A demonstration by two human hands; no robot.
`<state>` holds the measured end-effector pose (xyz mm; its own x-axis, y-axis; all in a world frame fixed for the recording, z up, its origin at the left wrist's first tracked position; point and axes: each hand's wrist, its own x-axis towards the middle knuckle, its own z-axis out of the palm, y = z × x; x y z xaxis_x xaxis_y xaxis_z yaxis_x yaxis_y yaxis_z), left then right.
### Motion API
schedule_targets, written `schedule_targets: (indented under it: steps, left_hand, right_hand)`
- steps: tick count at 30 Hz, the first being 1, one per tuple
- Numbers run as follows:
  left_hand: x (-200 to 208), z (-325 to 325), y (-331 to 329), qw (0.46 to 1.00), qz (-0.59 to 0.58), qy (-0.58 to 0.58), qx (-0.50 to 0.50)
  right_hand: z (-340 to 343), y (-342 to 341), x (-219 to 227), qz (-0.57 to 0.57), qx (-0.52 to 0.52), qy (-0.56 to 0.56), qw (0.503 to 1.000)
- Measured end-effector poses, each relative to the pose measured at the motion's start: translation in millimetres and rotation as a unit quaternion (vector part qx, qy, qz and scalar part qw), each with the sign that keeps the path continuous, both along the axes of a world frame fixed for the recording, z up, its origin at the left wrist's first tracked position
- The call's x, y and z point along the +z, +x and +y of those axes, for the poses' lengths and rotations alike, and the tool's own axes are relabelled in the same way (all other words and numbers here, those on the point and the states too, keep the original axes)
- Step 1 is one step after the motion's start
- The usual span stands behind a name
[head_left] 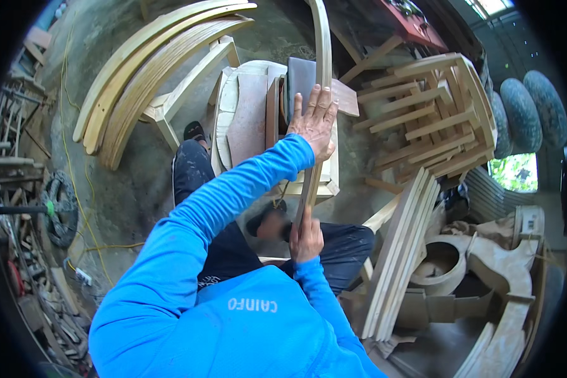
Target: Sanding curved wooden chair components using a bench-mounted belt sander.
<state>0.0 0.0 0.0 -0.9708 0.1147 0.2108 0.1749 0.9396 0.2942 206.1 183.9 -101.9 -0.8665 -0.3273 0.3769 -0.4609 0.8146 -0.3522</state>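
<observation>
A long, slightly curved wooden strip (323, 47) runs away from me over a low wooden worktable (324, 189), its near end between my knees. My left hand (313, 123) lies across the strip with fingers stretched out and the palm down on the wood. What may be under that palm is hidden. Closer to my body, my right hand (307, 240) is closed round the strip's near end, with one finger pointing along it. Beside my left hand, a dark grey flat piece (302, 79) and a thin brown board (246, 113) rest on the worktable.
Several curved wooden pieces (164, 53) lie on a wooden frame (195, 85) at the far left. On the right are stacked slatted frames (435, 120) and a bundle of straight strips (400, 258). A yellow cord (85, 208) crosses the concrete floor, near scrap wood (50, 302).
</observation>
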Motion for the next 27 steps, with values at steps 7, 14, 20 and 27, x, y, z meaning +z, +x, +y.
schedule_targets:
  steps: [7,14,20,27]
  left_hand:
    - [-9.1,15.8,1.4,0.993,0.031,0.076,0.080]
    - [5.4,-33.5,-100.6,0.992,0.013,0.078,0.097]
    - [34.5,-85.1,-194.3,0.975,-0.074,0.142,0.154]
    - [35.4,-138.6,-281.6,0.943,-0.066,0.282,0.164]
  right_hand:
    - [24.9,52.0,20.3,0.033,-0.012,0.001,0.999]
    - [-29.6,-44.1,26.4,0.065,-0.029,-0.041,0.997]
    - [-65.9,-142.9,74.8,0.096,-0.041,0.008,0.995]
    - [-102.1,-222.7,96.2,0.153,-0.009,0.010,0.988]
